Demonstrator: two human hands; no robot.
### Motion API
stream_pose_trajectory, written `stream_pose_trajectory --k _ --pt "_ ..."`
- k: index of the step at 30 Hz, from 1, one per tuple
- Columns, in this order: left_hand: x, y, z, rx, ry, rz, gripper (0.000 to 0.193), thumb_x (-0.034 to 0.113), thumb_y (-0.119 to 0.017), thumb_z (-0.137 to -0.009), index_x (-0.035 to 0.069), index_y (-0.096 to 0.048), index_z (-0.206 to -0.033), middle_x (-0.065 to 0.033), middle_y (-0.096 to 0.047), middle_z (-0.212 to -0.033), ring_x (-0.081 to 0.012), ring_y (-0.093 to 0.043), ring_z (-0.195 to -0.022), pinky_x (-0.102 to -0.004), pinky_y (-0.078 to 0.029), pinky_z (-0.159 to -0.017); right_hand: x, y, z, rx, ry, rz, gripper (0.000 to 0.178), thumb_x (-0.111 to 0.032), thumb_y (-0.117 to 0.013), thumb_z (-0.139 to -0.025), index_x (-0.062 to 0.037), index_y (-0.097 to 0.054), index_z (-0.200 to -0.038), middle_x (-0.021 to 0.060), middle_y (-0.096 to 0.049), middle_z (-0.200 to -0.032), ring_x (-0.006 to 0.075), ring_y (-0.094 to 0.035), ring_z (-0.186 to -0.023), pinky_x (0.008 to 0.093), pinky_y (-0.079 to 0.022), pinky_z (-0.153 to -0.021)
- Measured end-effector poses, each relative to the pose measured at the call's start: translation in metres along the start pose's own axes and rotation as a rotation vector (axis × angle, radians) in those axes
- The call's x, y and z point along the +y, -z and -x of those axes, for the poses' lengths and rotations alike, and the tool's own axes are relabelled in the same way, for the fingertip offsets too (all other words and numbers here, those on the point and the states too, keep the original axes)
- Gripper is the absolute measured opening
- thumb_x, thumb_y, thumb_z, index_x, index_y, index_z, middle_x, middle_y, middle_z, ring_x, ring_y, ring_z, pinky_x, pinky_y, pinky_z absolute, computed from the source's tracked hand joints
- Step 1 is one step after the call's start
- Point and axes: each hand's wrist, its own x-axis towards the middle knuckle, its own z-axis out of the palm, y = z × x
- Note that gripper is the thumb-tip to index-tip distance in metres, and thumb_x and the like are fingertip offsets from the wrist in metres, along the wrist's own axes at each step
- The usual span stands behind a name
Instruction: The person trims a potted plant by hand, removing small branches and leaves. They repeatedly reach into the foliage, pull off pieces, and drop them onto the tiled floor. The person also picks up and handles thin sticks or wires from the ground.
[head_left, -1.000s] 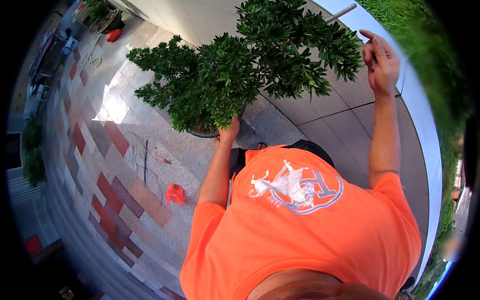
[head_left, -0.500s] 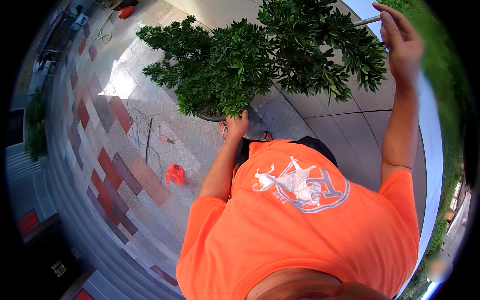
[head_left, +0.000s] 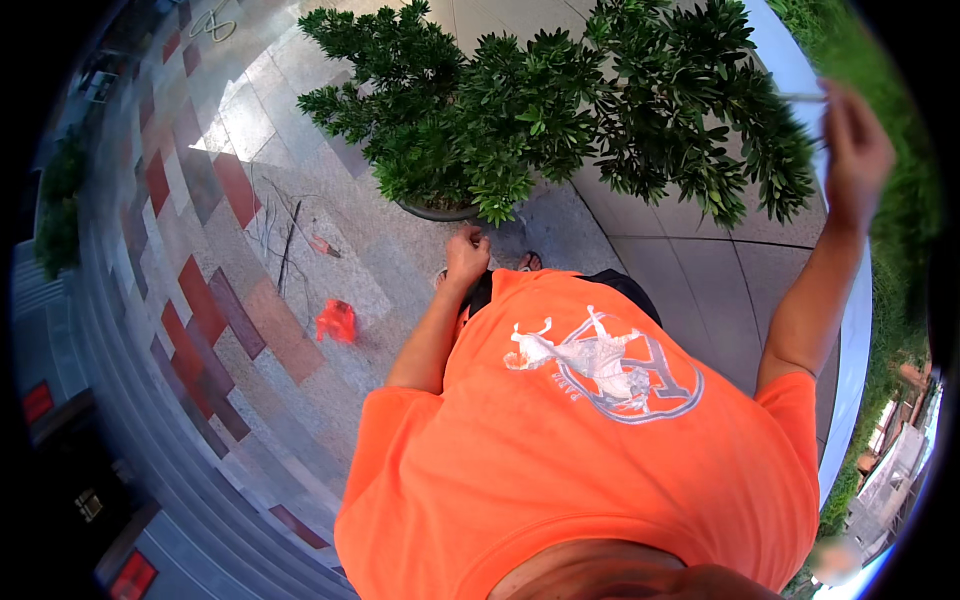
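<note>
Green and dense, the shrub (head_left: 480,130) fills a dark pot (head_left: 440,214) near the paving's (head_left: 370,262) edge along the wall (head_left: 690,285). Near the pot hangs the left hand (head_left: 467,258), fingers loosely curled; the blurred right hand (head_left: 858,150) is raised by a rod (head_left: 801,97); whether either holds anything, I cannot tell

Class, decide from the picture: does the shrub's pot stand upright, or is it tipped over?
Apparently upright: the dark pot shows its rim facing up beneath the green shrub, whose foliage hides most of it.
</note>
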Motion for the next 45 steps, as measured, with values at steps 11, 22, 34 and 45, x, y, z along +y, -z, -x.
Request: stream_pose_trajectory --k 11,22,34,45 --pt "-0.064 0.087 0.010 -0.078 0.126 -0.105 0.034 0.017 -0.066 -0.080 -0.005 -0.067 -0.106 -0.0211 -0.071 -0.091 -0.0322 -0.070 -0.085 -0.0399 -0.055 -0.079 -0.033 -0.020 0.005 0.205 -0.283 0.234 0.024 -0.016 -0.065 -0.095 0.0006 -0.069 -0.112 -0.0080 -0.048 -0.068 0.0010 -0.034 -0.058 0.0184 -0.020 -0.050" --pt "-0.143 0.173 0.007 -0.147 0.271 -0.283 0.034 0.018 -0.067 -0.076 -0.005 -0.069 -0.101 -0.0246 -0.070 -0.093 -0.0351 -0.069 -0.092 -0.0408 -0.054 -0.084 -0.054 -0.032 0.013 0.242 -0.335 0.346 0.031 -0.017 -0.069 -0.091 0.0027 -0.067 -0.116 -0.0065 -0.053 -0.072 0.0020 -0.043 -0.062 0.0176 -0.031 -0.054" --pt "-0.219 0.179 -0.034 -0.166 0.253 -0.239 0.031 0.019 -0.070 -0.077 -0.007 -0.071 -0.094 -0.0252 -0.070 -0.085 -0.0335 -0.071 -0.084 -0.0386 -0.054 -0.078 -0.043 -0.005 0.020 0.315 -0.219 0.287 0.024 -0.014 -0.070 -0.089 0.0049 -0.070 -0.104 -0.0049 -0.056 -0.066 0.0037 -0.047 -0.059 0.0194 -0.035 -0.054" --pt "-0.215 0.183 -0.046 -0.263 0.333 -0.347 0.034 0.026 -0.067 -0.078 0.000 -0.073 -0.099 -0.0250 -0.068 -0.103 -0.0370 -0.066 -0.103 -0.0403 -0.050 -0.094 -0.041 0.009 0.037 0.417 -0.174 0.365 0.022 -0.018 -0.067 -0.093 0.0012 -0.070 -0.103 -0.0071 -0.051 -0.064 0.0020 -0.041 -0.057 0.0197 -0.030 -0.052"
